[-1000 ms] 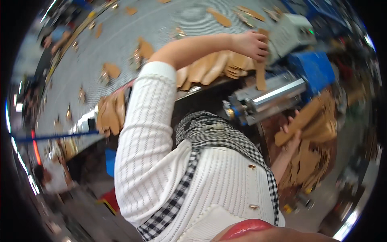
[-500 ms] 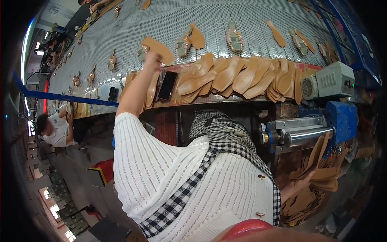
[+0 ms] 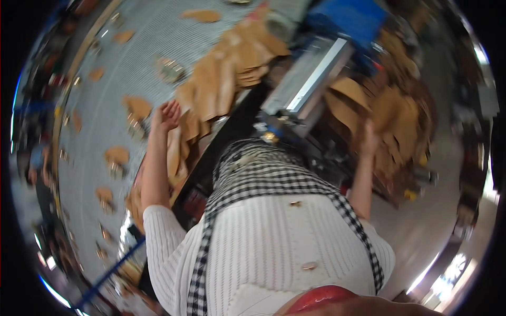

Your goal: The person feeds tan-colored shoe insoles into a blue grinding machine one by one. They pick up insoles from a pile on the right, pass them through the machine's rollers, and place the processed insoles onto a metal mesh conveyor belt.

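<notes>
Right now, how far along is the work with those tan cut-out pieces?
Many tan pieces already lie heaped at the belt's edge. The left hand reaches open toward them, holding nothing clear; the right hand is at the stack beside the machine. Scattered pieces remain along the mesh belt.

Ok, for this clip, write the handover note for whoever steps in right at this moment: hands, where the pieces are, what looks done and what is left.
Left hand: open, empty, fingers spread, at the tan sole-shaped pieces heaped along the edge of the grey mesh conveyor.
Right hand: reaching into the stack of tan pieces on the right; its grip is blurred.
Metal roller machine stands between both piles.
Done: single pieces lie spaced out on the belt.
Left: both piles are large.
</notes>
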{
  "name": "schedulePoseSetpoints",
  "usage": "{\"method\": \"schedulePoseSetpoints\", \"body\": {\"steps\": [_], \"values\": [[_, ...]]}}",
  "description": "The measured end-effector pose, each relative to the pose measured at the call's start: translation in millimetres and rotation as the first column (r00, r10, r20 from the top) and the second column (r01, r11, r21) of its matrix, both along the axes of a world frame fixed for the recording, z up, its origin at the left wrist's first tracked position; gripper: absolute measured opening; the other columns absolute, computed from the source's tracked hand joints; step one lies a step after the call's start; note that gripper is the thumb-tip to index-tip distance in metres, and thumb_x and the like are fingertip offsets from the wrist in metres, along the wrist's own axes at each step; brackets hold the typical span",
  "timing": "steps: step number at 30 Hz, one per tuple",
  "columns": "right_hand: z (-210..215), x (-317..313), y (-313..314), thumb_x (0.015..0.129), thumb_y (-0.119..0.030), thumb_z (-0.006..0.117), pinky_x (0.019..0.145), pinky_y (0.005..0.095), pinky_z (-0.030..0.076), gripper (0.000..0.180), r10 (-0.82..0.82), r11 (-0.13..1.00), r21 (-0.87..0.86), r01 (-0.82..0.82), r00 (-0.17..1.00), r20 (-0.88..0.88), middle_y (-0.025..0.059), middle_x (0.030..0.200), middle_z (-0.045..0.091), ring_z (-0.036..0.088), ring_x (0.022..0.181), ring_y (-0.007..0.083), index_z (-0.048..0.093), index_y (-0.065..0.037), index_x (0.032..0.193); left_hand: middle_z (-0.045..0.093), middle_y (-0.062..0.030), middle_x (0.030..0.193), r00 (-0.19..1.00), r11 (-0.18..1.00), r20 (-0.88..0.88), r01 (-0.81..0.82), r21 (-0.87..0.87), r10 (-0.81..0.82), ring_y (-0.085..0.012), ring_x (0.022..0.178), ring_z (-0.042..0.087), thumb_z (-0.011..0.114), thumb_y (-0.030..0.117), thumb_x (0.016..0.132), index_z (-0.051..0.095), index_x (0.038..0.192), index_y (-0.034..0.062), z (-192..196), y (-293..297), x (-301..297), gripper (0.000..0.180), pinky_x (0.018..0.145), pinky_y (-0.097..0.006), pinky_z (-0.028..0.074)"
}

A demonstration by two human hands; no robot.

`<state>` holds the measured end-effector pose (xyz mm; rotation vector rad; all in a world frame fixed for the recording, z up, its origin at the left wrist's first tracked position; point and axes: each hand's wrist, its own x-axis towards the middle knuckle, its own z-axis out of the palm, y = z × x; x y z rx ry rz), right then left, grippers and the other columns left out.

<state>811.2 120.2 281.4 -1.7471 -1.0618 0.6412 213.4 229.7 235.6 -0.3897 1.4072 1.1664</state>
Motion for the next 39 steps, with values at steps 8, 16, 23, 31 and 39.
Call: {"method": "schedulePoseSetpoints", "body": {"steps": [8,16,23,31,39], "values": [[19,-74,34,0.092,-0.010,0.041,0.078,0.0308,0.048,0.033,0.162,0.910,0.414,0.034,0.889,-0.429,0.0149,0.111,0.051,0.054,0.099,0.0199,0.034,0.001,0.122,0.048,-0.0139,0.123,-0.081,-0.033,-0.995,0.996,-0.079,-0.051,-0.0256,0.116,0.045,0.057,0.020,0.082,0.039,0.128,0.0046,73,77,217,0.051,0.098,-0.036,0.035],[46,-23,19,0.092,-0.008,0.041,0.063,0.0273,0.047,0.031,0.169,0.876,0.470,0.109,0.843,-0.510,0.0160,0.104,0.052,0.057,0.083,0.0192,0.034,0.002,0.121,0.048,-0.0031,0.126,-0.378,-0.051,-0.453,0.720,-0.692,0.807,-0.0207,0.120,0.042,0.054,0.011,0.076,0.043,0.127,0.0171,90,97,234,0.053,0.099,-0.035,0.037],[60,-33,28,0.091,-0.010,0.042,0.060,0.0268,0.044,0.031,0.220,0.887,0.454,0.080,0.793,-0.569,0.0160,0.104,0.052,0.057,0.079,0.0185,0.036,0.001,0.120,0.041,0.0020,0.132,-0.378,0.225,0.000,0.551,-0.804,0.926,-0.0190,0.119,0.042,0.054,0.015,0.073,0.038,0.128,0.0267,139,155,181,0.059,0.097,-0.032,0.039],[91,-70,48,0.089,-0.010,0.045,0.059,0.0261,0.044,0.035,0.423,0.859,0.508,-0.063,0.647,-0.634,0.0161,0.102,0.052,0.056,0.079,0.0181,0.037,0.001,0.120,0.055,-0.0027,0.114,-0.166,-0.009,-0.972,0.985,-0.170,0.166,-0.0167,0.101,0.055,0.049,-0.004,0.074,0.037,0.131,0.0204,132,119,133,0.063,0.075,-0.023,0.048],[118,-79,67,0.085,-0.036,0.049,0.068,0.0302,0.047,0.060,0.626,0.777,0.533,-0.335,0.313,-0.714,0.0110,0.117,0.047,0.045,0.072,0.0132,0.028,-0.005,0.132,0.060,-0.0041,0.096,0.671,0.312,-0.270,0.614,0.725,-0.691,-0.0121,0.062,0.062,0.049,-0.007,0.077,0.027,0.135,0.0229,137,32,164,0.070,0.041,-0.023,0.047]]}}
